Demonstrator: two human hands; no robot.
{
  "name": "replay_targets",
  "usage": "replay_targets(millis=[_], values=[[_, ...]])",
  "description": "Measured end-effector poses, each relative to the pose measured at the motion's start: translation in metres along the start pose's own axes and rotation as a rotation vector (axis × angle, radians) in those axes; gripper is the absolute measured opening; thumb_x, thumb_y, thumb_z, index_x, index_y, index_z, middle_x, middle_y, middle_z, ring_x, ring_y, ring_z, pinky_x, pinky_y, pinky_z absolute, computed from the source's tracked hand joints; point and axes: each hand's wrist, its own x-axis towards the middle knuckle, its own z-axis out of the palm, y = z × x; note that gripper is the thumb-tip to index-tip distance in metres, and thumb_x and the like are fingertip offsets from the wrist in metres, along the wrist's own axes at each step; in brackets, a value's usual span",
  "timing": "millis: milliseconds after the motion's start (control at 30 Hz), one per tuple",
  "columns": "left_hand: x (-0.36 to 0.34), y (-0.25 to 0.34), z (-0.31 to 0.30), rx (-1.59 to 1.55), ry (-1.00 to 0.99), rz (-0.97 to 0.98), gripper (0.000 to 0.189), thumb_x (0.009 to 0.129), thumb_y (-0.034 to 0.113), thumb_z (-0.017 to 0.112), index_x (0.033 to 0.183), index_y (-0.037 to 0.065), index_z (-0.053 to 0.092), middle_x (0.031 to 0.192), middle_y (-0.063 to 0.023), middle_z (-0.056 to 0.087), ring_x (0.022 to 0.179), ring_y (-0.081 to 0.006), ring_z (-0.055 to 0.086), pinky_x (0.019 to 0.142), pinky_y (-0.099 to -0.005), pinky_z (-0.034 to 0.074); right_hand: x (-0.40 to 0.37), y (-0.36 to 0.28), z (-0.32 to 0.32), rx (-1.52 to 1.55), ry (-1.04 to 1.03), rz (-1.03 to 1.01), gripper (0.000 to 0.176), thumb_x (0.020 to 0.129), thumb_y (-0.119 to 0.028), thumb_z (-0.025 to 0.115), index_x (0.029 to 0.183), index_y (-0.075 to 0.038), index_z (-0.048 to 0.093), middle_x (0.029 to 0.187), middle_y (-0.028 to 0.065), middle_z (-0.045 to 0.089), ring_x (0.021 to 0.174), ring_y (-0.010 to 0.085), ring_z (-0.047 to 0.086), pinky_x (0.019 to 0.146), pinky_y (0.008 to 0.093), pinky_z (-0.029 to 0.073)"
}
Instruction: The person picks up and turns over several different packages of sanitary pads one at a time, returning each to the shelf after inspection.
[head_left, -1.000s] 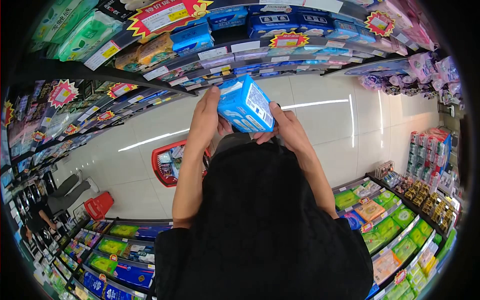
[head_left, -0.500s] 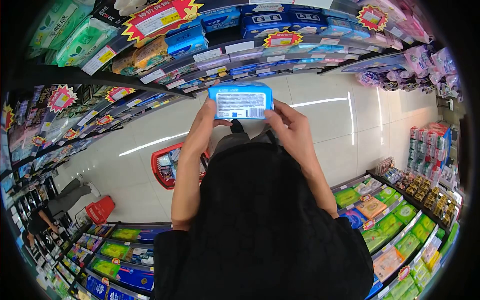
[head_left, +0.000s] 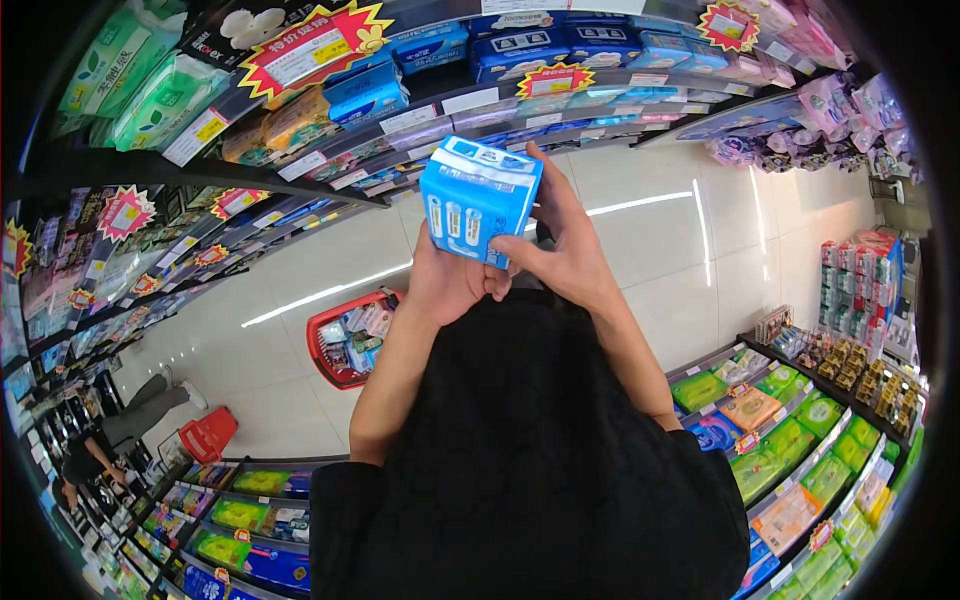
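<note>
Shop aisle: both hands' grip closed round blue pack [head_left: 480, 202].

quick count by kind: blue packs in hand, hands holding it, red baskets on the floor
blue pack: 1
hands holding it: 2, left hand, right hand
red baskets: 2, near basket, far basket
total: 5

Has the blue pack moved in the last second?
Yes. The blue pack has turned: the barcode side faced the camera, now the front does, and its top has risen to overlap the shelf edge behind it.
</note>
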Motion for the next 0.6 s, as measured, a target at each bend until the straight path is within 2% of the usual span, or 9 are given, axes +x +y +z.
replay_targets(millis=[100,133,233,333,433,467,533,600], values=[[0.001,0.0,-0.011,0.126,-0.06,-0.11,0.08,0.09,0.07,0.019,0.123,0.004,0.051,0.079,-0.0187,0.066,0.05,-0.0271,0.062,0.04,-0.0322,0.051,0.003,-0.01,-0.008,-0.053,-0.021,0.27,0.086,0.075,-0.014,0.078,0.144,0.003,0.029,0.126,0.0199,0.052,0.117,0.0258,0.053,0.095,0.0383,0.045],[0.001,-0.001,-0.013,0.15,-0.006,-0.159,0.087,0.086,0.077,0.013,0.118,0.007,0.054,0.073,-0.0215,0.066,0.051,-0.0262,0.065,0.039,-0.0289,0.049,0.003,0.0,-0.007,-0.086,0.058,0.207,0.091,0.071,-0.025,0.082,0.141,0.006,0.032,0.108,0.0185,0.062,0.098,0.0224,0.061,0.08,0.0342,0.052],[0.003,-0.002,-0.017,0.23,0.044,-0.193,0.088,0.085,0.079,0.014,0.11,0.007,0.058,0.067,-0.0189,0.065,0.05,-0.0253,0.064,0.039,-0.0285,0.049,0.004,0.008,-0.007,-0.101,0.095,0.191,0.089,0.071,-0.028,0.082,0.138,0.007,0.035,0.108,0.0182,0.062,0.094,0.0213,0.061,0.078,0.0336,0.052],[0.001,-0.002,-0.013,0.204,0.131,-0.155,0.075,0.091,0.069,0.019,0.098,0.006,0.059,0.062,-0.0137,0.062,0.044,-0.0256,0.06,0.032,-0.0322,0.046,0.002,0.011,-0.005,-0.135,0.119,0.202,0.086,0.071,-0.03,0.082,0.135,0.008,0.039,0.106,0.0176,0.062,0.093,0.0206,0.06,0.077,0.0332,0.052],[0.0,-0.004,-0.027,0.297,0.151,-0.181,0.086,0.086,0.077,0.014,0.1,0.005,0.06,0.062,-0.017,0.064,0.046,-0.0233,0.062,0.036,-0.026,0.045,0.003,0.008,-0.006,-0.133,0.025,0.278,0.08,0.076,-0.02,0.079,0.137,0.007,0.035,0.117,0.0177,0.058,0.106,0.0218,0.058,0.088,0.0344,0.048],[-0.002,-0.005,-0.034,0.253,0.089,-0.168,0.084,0.088,0.075,0.015,0.099,0.005,0.06,0.059,-0.0162,0.063,0.046,-0.0247,0.062,0.038,-0.0275,0.048,0.002,0.004,-0.006,-0.147,0.007,0.306,0.078,0.077,-0.018,0.078,0.137,0.007,0.035,0.118,0.0176,0.057,0.107,0.0222,0.057,0.09,0.0347,0.048],[-0.004,-0.004,-0.041,0.182,0.013,-0.175,0.085,0.088,0.074,0.014,0.106,0.003,0.058,0.066,-0.019,0.064,0.049,-0.0259,0.063,0.04,-0.0285,0.049,0.002,-0.003,-0.006,-0.173,-0.03,0.357,0.074,0.078,-0.014,0.077,0.136,0.006,0.037,0.119,0.0172,0.057,0.11,0.0228,0.056,0.092,0.0352,0.046],[-0.011,0.001,-0.043,0.169,-0.036,-0.169,0.087,0.088,0.074,0.014,0.114,0.002,0.055,0.075,-0.0223,0.065,0.054,-0.0269,0.065,0.042,-0.0295,0.051,-0.001,0.008,-0.012,0.057,-0.131,0.217,0.068,0.077,-0.01,0.074,0.135,0.003,0.041,0.122,0.0166,0.056,0.115,0.0233,0.055,0.095,0.0351,0.046]])
